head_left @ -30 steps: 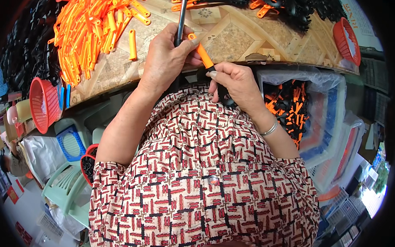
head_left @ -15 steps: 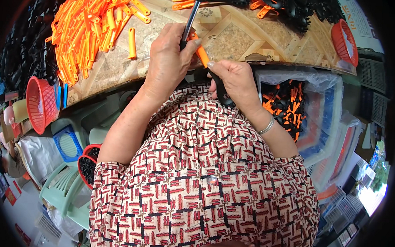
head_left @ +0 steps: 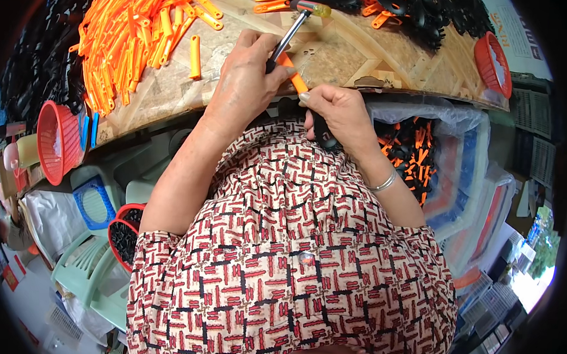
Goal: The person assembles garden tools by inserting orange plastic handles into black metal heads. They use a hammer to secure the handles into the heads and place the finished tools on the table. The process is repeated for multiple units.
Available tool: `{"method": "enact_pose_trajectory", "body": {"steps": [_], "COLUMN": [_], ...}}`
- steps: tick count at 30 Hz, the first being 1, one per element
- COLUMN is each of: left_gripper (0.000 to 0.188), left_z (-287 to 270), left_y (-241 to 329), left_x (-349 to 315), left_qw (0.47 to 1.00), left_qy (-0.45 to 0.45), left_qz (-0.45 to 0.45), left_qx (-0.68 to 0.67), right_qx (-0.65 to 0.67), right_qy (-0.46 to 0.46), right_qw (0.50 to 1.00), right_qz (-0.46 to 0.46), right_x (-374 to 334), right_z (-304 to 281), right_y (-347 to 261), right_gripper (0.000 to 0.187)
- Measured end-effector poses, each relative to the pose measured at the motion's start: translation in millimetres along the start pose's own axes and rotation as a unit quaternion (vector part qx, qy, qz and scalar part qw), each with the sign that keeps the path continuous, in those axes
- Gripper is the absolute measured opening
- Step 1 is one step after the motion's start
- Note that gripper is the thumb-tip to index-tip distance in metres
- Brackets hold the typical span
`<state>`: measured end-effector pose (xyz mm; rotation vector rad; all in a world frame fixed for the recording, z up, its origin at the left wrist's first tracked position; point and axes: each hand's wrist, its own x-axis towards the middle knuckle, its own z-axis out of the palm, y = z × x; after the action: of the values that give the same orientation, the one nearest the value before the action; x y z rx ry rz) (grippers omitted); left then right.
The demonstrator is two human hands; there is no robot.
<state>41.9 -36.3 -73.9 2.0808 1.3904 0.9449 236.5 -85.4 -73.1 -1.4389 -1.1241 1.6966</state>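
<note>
My left hand (head_left: 244,76) is closed around a mallet (head_left: 293,31) by its black grip. The mallet's metal shaft slants up and to the right to a head with a yellow end, above the table. Just below the grip is an orange handle (head_left: 293,73), its upper end by my left fingertips. My right hand (head_left: 340,113) is closed around the lower part of that piece, a black part (head_left: 321,129) mostly hidden by my fingers. Whether my left fingers also pinch the orange handle is hard to see.
Orange handles (head_left: 129,40) lie heaped on the table (head_left: 328,60) at left, one loose handle (head_left: 195,56) beside them. Black pieces (head_left: 420,16) pile at the far right. Red baskets (head_left: 60,143) (head_left: 492,62) stand at both ends. A plastic-lined crate (head_left: 459,164) of orange-and-black pieces sits right, below the table edge.
The mallet has tilted further right, its head now lower and fully in view. Both hands keep their grips, and the whole view has shifted slightly.
</note>
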Motion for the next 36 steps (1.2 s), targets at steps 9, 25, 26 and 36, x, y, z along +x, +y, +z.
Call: {"method": "enact_pose_trajectory", "body": {"steps": [9,25,26,36], "left_gripper": [0.030,0.035,0.031,0.033], "left_z": [-61.1,-56.8,-62.8,-98.0], "left_y": [23.7,17.9,20.4,-26.4], "left_x": [-31.0,-64.8,-62.4,-42.9], "left_qw": [0.986,0.983,0.993,0.925], "left_qy": [0.053,0.003,0.029,0.143], "left_qz": [-0.063,0.040,0.034,-0.301], "left_qx": [-0.146,0.180,0.109,-0.182], "right_qx": [0.059,0.054,0.030,-0.702], "right_qy": [0.001,-0.005,-0.017,0.228], "right_qw": [0.998,0.998,0.999,0.668], "right_qz": [0.014,0.031,0.000,-0.099], "right_x": [0.7,-0.4,1.1,-67.9], "right_z": [-2.9,-6.4,-11.7,-167.4], "right_y": [5.6,3.7,4.3,-43.3], "right_gripper": [0.022,0.022,0.022,0.019]}}
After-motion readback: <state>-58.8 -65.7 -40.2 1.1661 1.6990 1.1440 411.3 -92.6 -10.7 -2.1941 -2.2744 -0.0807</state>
